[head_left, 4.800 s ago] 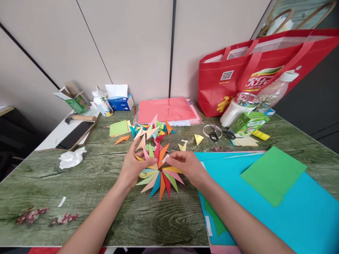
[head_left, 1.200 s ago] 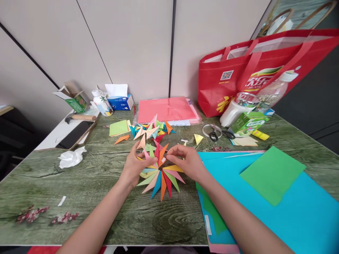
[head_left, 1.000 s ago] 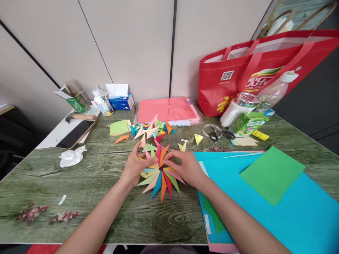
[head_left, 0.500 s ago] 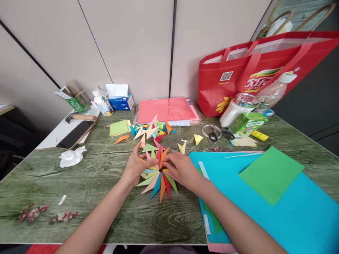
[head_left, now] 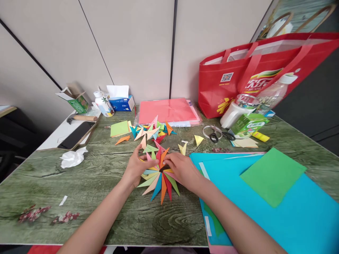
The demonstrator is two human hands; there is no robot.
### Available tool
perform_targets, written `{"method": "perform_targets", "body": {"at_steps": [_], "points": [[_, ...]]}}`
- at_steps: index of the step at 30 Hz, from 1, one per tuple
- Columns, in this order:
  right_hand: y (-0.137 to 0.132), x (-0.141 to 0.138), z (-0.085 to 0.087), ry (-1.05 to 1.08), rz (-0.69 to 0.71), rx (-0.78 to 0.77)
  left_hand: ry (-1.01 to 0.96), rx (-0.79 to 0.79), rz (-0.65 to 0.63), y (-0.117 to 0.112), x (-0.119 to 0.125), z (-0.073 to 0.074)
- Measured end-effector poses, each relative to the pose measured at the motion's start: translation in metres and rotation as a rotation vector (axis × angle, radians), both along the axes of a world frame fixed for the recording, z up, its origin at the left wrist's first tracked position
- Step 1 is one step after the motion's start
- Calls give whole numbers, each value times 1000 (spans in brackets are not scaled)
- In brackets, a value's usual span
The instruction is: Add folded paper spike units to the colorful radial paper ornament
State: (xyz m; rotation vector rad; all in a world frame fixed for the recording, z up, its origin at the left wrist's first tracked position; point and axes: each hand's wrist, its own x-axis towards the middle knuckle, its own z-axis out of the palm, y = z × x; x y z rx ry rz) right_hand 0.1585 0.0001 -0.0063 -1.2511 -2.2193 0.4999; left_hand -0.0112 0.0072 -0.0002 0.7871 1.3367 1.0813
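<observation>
A ring of pointed, folded paper pieces in many colours, a paper star (head_left: 162,184), lies on the table between my hands. My left hand (head_left: 135,166) grips its upper left side, thumb on top near a red piece. From the right, my right hand (head_left: 182,169) pinches the ring by an orange piece (head_left: 164,157). A small dark gap shows at the star's centre. Just beyond sits a heap of loose folded paper pieces (head_left: 150,131). A pale yellow folded piece (head_left: 182,149) lies near my right hand. My fingers hide parts of the ring.
Blue paper sheets (head_left: 227,197) with a green square (head_left: 274,176) lie at the right. Scissors (head_left: 214,137), a green box (head_left: 249,124) and a red bag (head_left: 214,88) stand behind. Crumpled tissue (head_left: 73,157), a phone (head_left: 75,135) and a hammer (head_left: 82,118) are at the left.
Hardly anything differs. The whole view has shifted slightly, and both hands keep their hold on the paper star.
</observation>
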Motion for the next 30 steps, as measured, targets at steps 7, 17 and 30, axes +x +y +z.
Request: {"method": "perform_targets", "body": {"at_steps": [7,17,30], "points": [[-2,0,8,7,63,23,-9,22,-14,-1,0,1],[-1,0,7,172,-7,-138,34,41,-42,-1,-1,-2],[0,0,13,153,-3,-183,28,8,-38,-2,-1,0]]}}
